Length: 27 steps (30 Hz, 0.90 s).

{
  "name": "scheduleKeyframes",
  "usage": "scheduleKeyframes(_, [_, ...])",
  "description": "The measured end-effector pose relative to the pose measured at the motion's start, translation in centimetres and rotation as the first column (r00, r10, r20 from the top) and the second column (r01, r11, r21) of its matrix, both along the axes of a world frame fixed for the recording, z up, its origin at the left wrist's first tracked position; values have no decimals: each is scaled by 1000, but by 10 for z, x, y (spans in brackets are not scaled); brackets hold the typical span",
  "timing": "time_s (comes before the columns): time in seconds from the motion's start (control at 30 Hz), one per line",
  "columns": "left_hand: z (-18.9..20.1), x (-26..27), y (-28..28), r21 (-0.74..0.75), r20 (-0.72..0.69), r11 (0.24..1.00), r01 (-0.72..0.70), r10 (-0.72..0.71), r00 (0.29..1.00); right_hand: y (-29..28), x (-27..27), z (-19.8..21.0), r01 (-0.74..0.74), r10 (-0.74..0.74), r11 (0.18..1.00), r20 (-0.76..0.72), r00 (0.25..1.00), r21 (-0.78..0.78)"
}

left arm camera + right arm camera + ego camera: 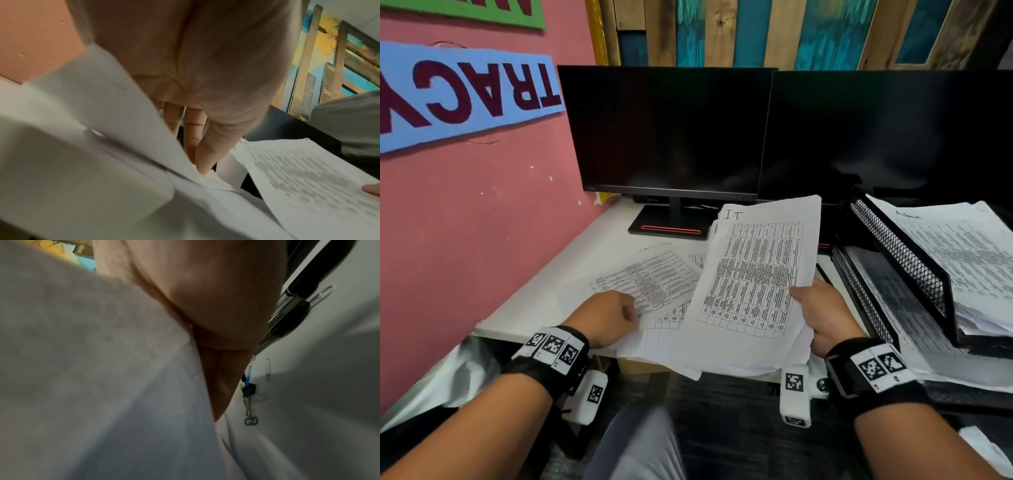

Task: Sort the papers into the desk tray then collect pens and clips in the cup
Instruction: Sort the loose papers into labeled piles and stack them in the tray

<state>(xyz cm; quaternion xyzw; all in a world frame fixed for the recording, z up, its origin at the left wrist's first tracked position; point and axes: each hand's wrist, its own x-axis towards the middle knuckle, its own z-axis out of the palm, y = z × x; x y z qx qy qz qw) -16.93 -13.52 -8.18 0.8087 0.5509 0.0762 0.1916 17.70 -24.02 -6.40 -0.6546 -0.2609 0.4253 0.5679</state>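
My right hand [812, 308] grips a stack of printed papers [753, 274] marked "I.T", thumb on top and fingers underneath, and holds it tilted above the desk. My left hand [611, 313] pinches a loose printed sheet [654, 277] lying on the desk, with its fingers [193, 133] slid under that sheet. A black mesh two-tier desk tray [900, 253] stands at the right, and both tiers hold papers. Beneath the held stack, several clips [249, 387] and black pens [298, 305] lie on the desk. No cup is in view.
Two dark monitors [671, 133] stand at the back of the white desk [571, 260]. A pink wall [465, 222] closes off the left side. More sheets lie spread under the held stack, overhanging the desk's front edge.
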Motion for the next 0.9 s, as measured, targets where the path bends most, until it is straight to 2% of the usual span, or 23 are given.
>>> scheduleKeyframes(0.17, [15,-3,6,131,86,989,-72,61,994,0,-6,2,5,-5,1000,-12,1000,-16])
scheduleKeyframes(0.27, [26,-3,11,169,75,984,-64,52,996,-1,-9,5,2,-2,1000,-29,1000,-12])
scheduleKeyframes(0.33, [30,-3,11,114,8,993,-35,35,999,-2,-10,6,-1,1,1000,-36,999,-3])
scheduleKeyframes(0.47, [18,-5,2,-128,-179,992,3,-26,984,-4,-10,7,-2,3,1000,-54,999,9])
scheduleKeyframes(0.57, [10,-12,-2,-146,-187,989,-31,3,982,-5,-10,6,5,-5,1000,-64,998,11])
scheduleKeyframes(0.7, [5,-23,3,-30,-106,995,-90,86,991,-4,-12,7,8,-8,1000,-75,997,-3])
scheduleKeyframes(0.77, [7,-26,4,34,-21,987,-158,159,987,-3,-15,7,7,-7,1000,-84,996,1])
scheduleKeyframes(0.83, [16,-25,4,121,130,960,-253,237,963,-2,-17,7,9,-8,1000,-97,995,11])
scheduleKeyframes(0.9, [33,-19,1,188,315,921,-341,272,909,-3,-21,9,15,-12,1000,-123,992,23])
